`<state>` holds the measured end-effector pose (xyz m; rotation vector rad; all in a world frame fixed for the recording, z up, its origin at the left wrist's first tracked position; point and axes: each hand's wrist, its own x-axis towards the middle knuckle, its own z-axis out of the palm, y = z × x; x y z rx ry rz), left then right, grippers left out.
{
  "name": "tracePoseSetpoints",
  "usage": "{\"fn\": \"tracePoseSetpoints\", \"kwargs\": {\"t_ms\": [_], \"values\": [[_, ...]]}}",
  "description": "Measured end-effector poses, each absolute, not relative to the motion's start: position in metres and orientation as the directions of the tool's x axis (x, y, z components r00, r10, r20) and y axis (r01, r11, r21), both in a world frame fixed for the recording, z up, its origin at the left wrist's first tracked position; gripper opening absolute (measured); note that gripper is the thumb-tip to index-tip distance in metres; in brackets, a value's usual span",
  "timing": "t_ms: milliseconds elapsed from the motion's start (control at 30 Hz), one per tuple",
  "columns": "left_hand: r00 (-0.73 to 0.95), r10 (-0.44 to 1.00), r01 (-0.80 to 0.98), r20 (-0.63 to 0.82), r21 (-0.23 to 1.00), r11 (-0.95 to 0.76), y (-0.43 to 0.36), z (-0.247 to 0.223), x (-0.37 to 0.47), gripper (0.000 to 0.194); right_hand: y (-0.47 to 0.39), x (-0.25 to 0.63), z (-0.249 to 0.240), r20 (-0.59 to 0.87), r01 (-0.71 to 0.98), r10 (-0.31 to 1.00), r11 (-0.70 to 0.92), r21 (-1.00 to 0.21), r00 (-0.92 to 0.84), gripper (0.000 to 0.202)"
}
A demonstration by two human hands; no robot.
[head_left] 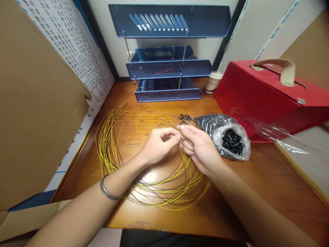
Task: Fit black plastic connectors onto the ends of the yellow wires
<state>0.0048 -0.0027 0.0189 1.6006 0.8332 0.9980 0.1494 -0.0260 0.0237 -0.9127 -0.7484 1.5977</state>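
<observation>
Tabletop front edge (144,224) leaves room before wires (109,161), right hand (202,147) pinching them, left hand (160,144) with fingertips together

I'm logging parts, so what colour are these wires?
The wires are yellow with dark strands, as the head view shows.

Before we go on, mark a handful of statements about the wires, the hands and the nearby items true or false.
1. The right hand holds yellow-and-dark wires. True.
2. Only one hand is at the wires. False: the left hand is there too, beside the right.
3. A plastic bag stands open, showing black pieces. True.
4. A paper cup stands beside the red box. True.
5. The red box is left of the wires. False: it is to their right.
</observation>
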Motion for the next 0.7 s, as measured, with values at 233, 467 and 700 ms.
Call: {"fn": "tracePoseSetpoints", "kwargs": {"t_ms": [233,467,700], "values": [[0.446,0.873,0.034,0.197,0.971,-0.237,-0.0017,0.0181,0.0039,0.022,-0.0251,0.1505,0.0249,-0.201,-0.483,0.975,-0.222,-0.847,-0.097,0.035],[0.469,0.873,0.115,0.133,0.971,-0.210,-0.0035,0.0184,0.0024,0.021,-0.0236,0.1535,0.0249,-0.190,-0.480,0.980,-0.195,-0.855,-0.060,0.032],[0.407,0.891,0.078,0.202,0.964,-0.255,-0.0014,0.0145,0.0044,0.025,-0.0250,0.1493,0.0237,-0.178,-0.446,0.980,-0.200,-0.872,-0.092,0.034]]}}
